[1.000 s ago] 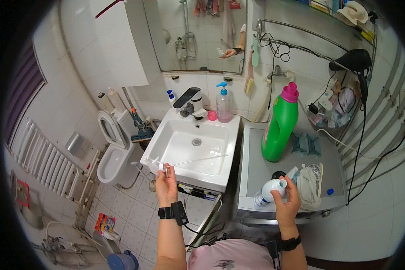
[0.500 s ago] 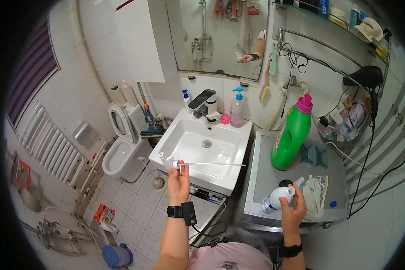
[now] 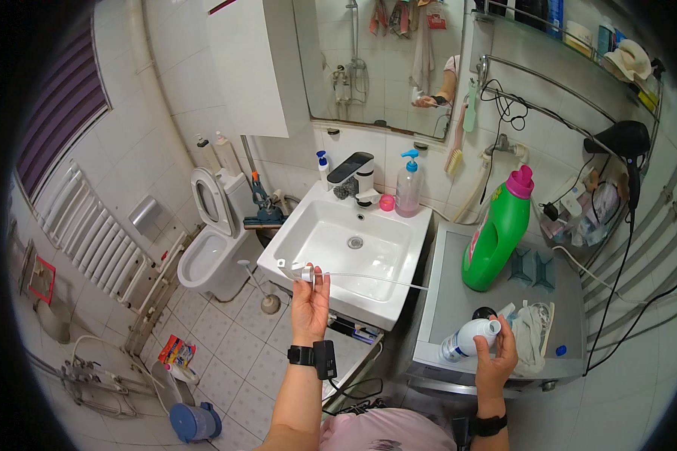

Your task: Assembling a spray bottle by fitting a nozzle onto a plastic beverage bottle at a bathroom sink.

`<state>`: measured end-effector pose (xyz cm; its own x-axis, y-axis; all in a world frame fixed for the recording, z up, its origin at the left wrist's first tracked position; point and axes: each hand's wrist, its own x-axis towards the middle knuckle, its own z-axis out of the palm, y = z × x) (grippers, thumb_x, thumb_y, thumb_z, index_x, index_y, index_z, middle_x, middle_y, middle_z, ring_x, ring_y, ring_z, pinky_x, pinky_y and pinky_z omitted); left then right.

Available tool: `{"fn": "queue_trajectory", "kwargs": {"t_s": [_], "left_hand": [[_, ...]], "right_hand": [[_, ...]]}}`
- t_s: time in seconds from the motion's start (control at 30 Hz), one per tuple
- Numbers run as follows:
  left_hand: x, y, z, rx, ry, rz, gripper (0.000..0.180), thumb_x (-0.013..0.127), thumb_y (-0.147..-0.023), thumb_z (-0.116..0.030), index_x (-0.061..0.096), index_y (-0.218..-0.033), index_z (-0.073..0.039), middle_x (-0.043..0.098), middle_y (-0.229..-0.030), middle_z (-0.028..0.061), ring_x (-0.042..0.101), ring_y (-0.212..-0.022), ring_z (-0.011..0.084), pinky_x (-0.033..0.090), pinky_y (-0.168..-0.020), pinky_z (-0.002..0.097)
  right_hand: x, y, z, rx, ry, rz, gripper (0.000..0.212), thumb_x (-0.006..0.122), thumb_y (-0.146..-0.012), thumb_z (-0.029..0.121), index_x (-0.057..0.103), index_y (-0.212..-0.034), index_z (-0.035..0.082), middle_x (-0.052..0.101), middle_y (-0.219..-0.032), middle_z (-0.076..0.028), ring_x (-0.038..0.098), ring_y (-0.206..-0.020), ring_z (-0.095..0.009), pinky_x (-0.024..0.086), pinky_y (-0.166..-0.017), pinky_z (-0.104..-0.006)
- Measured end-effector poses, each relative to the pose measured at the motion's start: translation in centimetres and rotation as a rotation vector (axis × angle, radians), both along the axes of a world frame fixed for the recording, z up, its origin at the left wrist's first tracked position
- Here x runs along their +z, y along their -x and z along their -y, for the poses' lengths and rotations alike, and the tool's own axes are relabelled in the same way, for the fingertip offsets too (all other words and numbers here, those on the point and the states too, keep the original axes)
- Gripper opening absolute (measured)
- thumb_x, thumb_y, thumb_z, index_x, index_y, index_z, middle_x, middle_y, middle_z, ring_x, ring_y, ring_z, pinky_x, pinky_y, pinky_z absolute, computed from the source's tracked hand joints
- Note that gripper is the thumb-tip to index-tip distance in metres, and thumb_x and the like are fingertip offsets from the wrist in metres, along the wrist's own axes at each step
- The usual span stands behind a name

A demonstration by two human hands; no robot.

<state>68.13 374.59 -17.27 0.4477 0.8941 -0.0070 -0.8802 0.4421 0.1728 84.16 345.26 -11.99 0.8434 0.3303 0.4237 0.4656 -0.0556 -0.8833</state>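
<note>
Pinched in the fingers of my left hand is a white spray head over the sink's near edge. Its long thin clear tube points right, its tip at the gap by the washing machine. My right hand is closed round a white bottle with blue print. The bottle leans, its uncapped mouth up and to the right, above the grey top of the washing machine. Part of its side is behind my fingers.
The white sink has a faucet and a pump bottle at its back. On the machine stand a green detergent bottle, a whitish cloth and a blue cap. A toilet is left.
The view has shifted, so the room sits slightly further right and lower. The spray head's tube now slopes more downward to the right. Both hands keep their hold.
</note>
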Motion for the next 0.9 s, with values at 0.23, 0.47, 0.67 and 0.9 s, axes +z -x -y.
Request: {"fn": "queue_trajectory", "kwargs": {"t_s": [0.23,0.47,0.67,0.9], "left_hand": [[0.6,0.3,0.2,0.003,-0.111,-0.028,0.038,0.052,-0.089,-0.004,0.044,-0.126,-0.008,0.052,-0.121,0.0092,0.05,-0.111,0.0231,0.039,-0.102,0.0436],[1.4,0.7,0.5,0.012,-0.153,-0.065,0.048,0.056,-0.086,-0.003,0.041,-0.13,-0.014,0.05,-0.124,0.0075,0.05,-0.11,0.0222,0.039,-0.102,0.0427],[0.5,-0.8,0.5,0.014,-0.186,-0.106,0.05,0.054,-0.088,-0.007,0.036,-0.133,-0.017,0.047,-0.125,0.0067,0.048,-0.111,0.0222,0.038,-0.102,0.0426],[-0.1,-2.7,-0.1,0.003,-0.17,-0.094,0.05,0.054,-0.087,-0.005,0.037,-0.133,-0.015,0.047,-0.126,0.009,0.047,-0.113,0.0235,0.038,-0.103,0.0415]], "right_hand": [[0.1,0.4,-0.2,0.013,-0.011,0.002,0.05,0.071,-0.076,0.01,0.05,-0.12,-0.002,0.058,-0.114,-0.015,0.056,-0.105,-0.023,0.041,-0.093,-0.0329],[0.2,1.0,-0.2,0.008,-0.008,-0.014,0.05,0.071,-0.076,0.01,0.05,-0.12,-0.002,0.058,-0.114,-0.015,0.056,-0.105,-0.023,0.042,-0.093,-0.0324],[-0.3,-0.5,0.3,-0.026,-0.029,-0.012,0.049,0.071,-0.074,0.008,0.052,-0.118,-0.001,0.06,-0.11,-0.014,0.057,-0.104,-0.023,0.042,-0.092,-0.0318],[0.2,-2.4,0.1,-0.019,0.047,0.002,0.054,0.074,-0.07,0.009,0.052,-0.118,0.002,0.06,-0.111,-0.012,0.056,-0.103,-0.023,0.043,-0.089,-0.0318]]}}
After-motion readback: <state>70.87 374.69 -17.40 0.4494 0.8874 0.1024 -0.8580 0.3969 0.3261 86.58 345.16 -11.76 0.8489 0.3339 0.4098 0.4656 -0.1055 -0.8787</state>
